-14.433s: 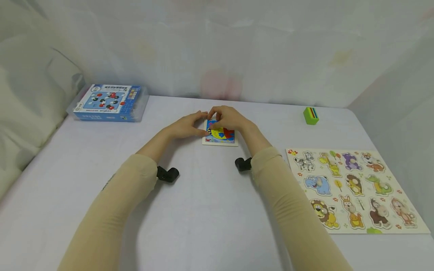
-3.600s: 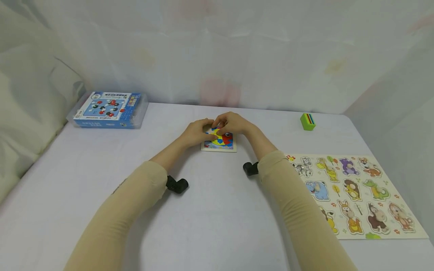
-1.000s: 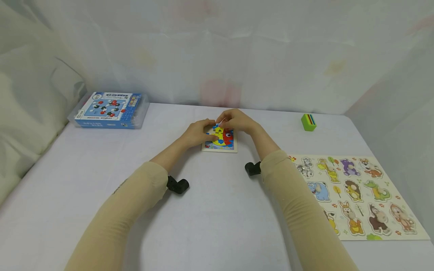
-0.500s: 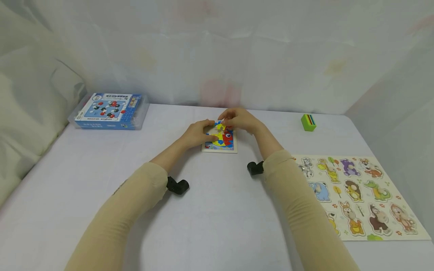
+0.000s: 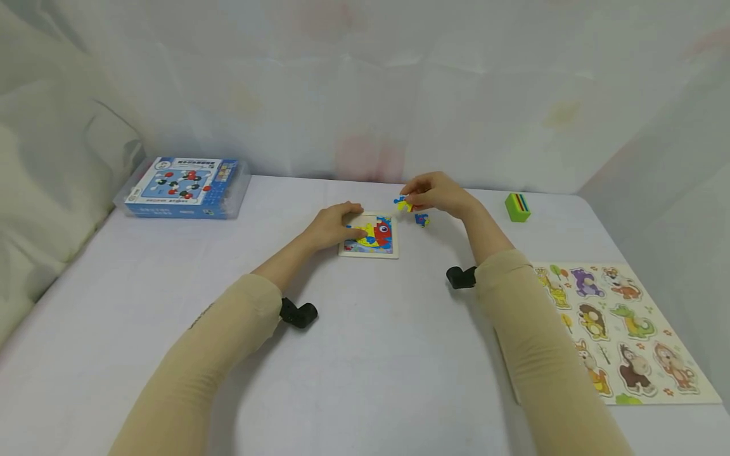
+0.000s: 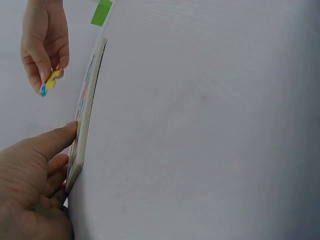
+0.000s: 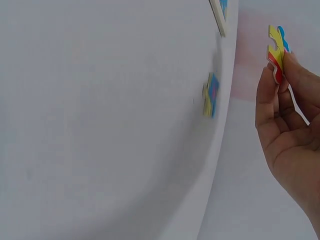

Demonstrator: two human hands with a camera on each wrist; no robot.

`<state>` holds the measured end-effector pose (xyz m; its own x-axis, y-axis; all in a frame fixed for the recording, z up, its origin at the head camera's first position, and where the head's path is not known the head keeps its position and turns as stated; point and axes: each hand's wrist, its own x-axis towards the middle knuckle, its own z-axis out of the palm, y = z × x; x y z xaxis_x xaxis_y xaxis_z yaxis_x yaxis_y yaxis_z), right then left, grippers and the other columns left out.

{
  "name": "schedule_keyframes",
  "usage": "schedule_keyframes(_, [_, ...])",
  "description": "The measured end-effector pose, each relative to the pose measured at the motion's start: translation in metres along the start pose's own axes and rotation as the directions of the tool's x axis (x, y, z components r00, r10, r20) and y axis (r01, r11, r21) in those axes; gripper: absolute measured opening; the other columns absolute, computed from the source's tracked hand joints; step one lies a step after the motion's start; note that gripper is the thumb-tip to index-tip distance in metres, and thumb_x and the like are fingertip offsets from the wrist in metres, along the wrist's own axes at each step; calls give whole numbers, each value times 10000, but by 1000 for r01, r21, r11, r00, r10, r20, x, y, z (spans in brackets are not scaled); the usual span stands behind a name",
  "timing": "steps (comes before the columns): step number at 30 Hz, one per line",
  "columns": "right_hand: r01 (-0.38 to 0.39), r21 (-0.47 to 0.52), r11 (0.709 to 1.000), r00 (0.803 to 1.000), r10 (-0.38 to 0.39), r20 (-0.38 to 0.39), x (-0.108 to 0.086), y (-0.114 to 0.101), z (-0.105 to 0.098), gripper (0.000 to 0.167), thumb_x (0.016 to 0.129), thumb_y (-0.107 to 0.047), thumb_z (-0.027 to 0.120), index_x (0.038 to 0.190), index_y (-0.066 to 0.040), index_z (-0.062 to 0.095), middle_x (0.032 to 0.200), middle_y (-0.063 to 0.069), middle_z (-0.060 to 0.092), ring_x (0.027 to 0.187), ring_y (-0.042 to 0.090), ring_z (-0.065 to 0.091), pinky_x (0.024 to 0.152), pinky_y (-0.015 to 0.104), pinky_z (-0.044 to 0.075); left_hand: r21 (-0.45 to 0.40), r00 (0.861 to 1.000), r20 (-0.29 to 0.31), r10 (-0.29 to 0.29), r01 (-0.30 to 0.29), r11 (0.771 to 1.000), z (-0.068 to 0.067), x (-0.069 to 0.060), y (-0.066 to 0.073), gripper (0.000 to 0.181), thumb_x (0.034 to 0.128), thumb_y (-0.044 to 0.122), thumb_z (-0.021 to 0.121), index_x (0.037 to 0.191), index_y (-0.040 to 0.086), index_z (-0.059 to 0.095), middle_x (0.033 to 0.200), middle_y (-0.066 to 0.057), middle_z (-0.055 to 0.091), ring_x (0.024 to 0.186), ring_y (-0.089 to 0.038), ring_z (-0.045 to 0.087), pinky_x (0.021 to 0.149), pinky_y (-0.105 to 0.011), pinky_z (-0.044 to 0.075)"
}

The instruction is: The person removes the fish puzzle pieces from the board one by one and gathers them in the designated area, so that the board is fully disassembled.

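A small wooden jigsaw board (image 5: 369, 255) with a red, yellow and blue fish picture lies flat on the table. My left hand (image 5: 331, 227) holds it at its left side: the thumb presses on the picture, the other fingers lie along the edge. Bare wood shows in the upper part of the board. To the right, my right hand (image 5: 439, 193) pinches a yellow, blue and red puzzle piece (image 7: 276, 52) between thumb and fingertips, off the table. Another puzzle piece (image 5: 422, 220), mostly blue, lies on the table below that hand.
A boxed molecule model set (image 5: 182, 187) sits at the back left. A green block (image 5: 518, 208) with coloured stripes is at the back right. An animal peg puzzle (image 5: 633, 329) lies at the right, partly under the right sleeve. A cloth backdrop (image 5: 285, 95) rises behind the table.
My right hand has lifted a piece off the board's upper part and carried it right. The blue piece on the table has come into sight. My left hand stays on the board.
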<state>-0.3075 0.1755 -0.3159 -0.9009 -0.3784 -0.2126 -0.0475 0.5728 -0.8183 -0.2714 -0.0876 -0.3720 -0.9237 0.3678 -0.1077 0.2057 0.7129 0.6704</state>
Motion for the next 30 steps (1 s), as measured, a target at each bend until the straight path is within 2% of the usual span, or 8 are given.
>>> schedule_keyframes(6, [-29, 2, 1000, 999, 29, -30, -9, 15, -20, 300, 966, -164, 623, 1220, -3, 633, 1109, 46, 630, 934, 142, 625, 961, 324, 574, -1, 1000, -2, -2, 2, 1000, 0, -1, 1, 633, 894, 340, 703, 1456, 155, 480, 1591, -9, 404, 1548, -241, 235, 1278, -469, 181])
schedule_keyframes(13, [-58, -15, 998, 998, 58, -22, -20, 32, -35, 317, 965, -150, 619, 1239, 8, 623, 1051, -6, 647, 917, 118, 621, 907, 264, 574, 4, 1000, -9, -7, 7, 1000, 1, 1, -1, 639, 887, 349, 712, 1454, 161, 487, 1585, -7, 414, 1545, -234, 246, 1277, -470, 184])
schedule_keyframes(23, [-123, -58, 991, 992, 122, -14, -27, 44, -42, 306, 964, -111, 607, 1248, 2, 622, 1098, 5, 657, 937, 100, 617, 862, 208, 556, -5, 1000, -7, -13, 13, 1000, 1, 0, -1, 642, 888, 343, 713, 1458, 164, 480, 1592, -12, 404, 1548, -241, 235, 1279, -469, 179])
schedule_keyframes(30, [-144, -44, 989, 990, 144, 3, -27, 49, -42, 324, 955, -110, 622, 1245, 32, 621, 1006, -13, 664, 863, 86, 613, 774, 173, 542, -1, 1000, -9, -9, 9, 1000, 2, 1, -1, 635, 890, 337, 709, 1454, 158, 481, 1588, -19, 409, 1546, -241, 240, 1281, -454, 179])
